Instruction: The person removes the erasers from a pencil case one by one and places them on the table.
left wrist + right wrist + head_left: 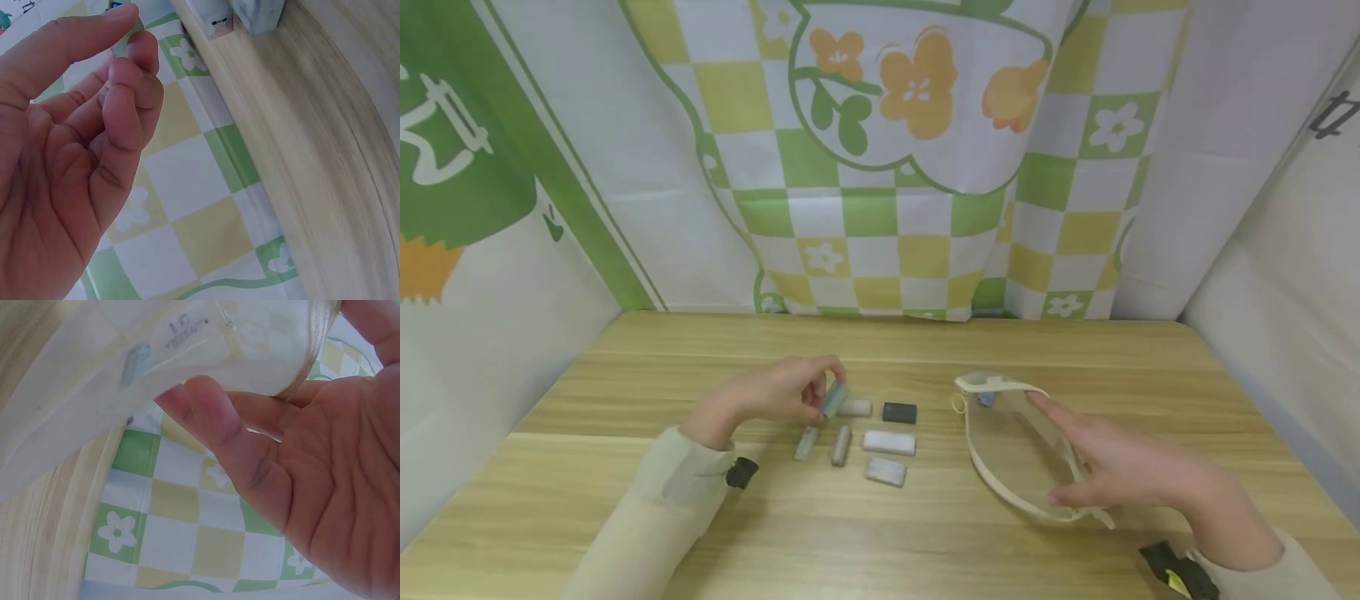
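Note:
My left hand point(790, 390) pinches a small blue-green block point(834, 399), which looks like an eraser, between thumb and fingertips. In the left wrist view the fingers mostly hide it. Several more eraser-like blocks lie below and to the right of this hand, among them a dark block point(899, 412), a white block point(889, 442) and a grey block point(841, 446). To the right, my right hand point(1120, 462) holds a translucent zippered pouch point(1000, 492) by its side, thumb and fingers spread along the open mouth. Inside it sits a small bluish piece point(135, 364).
The wooden table point(775, 533) carries all these things. A checked, flowered cloth point(880, 242) hangs along its back edge, and pale curtains stand at both sides. A cream zipper edge with a ring pull point(958, 403) faces the blocks.

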`<state>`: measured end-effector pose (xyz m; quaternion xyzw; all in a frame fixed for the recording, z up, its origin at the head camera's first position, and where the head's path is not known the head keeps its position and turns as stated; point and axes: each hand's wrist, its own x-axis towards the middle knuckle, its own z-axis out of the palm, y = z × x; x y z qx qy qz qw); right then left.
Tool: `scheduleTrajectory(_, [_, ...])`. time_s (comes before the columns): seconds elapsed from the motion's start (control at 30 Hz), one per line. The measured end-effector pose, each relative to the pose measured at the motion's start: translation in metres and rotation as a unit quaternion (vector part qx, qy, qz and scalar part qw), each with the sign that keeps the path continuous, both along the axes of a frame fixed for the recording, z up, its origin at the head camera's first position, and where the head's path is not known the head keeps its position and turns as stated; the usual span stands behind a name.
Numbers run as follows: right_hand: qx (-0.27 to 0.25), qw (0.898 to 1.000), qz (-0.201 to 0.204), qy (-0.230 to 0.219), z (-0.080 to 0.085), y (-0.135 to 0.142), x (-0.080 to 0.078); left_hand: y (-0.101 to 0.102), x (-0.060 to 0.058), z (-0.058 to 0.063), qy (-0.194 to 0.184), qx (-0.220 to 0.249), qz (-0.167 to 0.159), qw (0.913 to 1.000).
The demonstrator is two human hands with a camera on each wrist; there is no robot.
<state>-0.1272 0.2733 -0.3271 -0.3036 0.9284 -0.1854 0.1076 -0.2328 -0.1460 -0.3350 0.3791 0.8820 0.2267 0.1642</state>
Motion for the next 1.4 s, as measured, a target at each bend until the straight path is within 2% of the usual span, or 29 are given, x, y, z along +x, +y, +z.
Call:
scheduleTrajectory(0.47, [-0.003, 1.000, 0.001, -0.008, 0.002, 0.001, 0.000, -0.007, -0.007, -0.008, -0.022, 0.005, 0.017, 0.9996])
scheduleTrajectory(0.77, [-0.022, 0.999, 0.006, -0.029, 0.002, 0.000, 0.001, -0.012, -0.014, -0.011, -0.003, -0.002, 0.024, 0.9997])
scheduleTrajectory(1.13, [-0.025, 0.999, 0.001, -0.042, 0.002, 0.000, -0.001, -0.012, -0.019, -0.016, -0.020, -0.012, 0.027, 0.9994])
scheduleTrajectory(1.4, [-0.009, 1.000, 0.008, -0.007, 0.000, 0.001, -0.001, -0.013, -0.021, -0.022, -0.034, -0.017, 0.031, 0.9988])
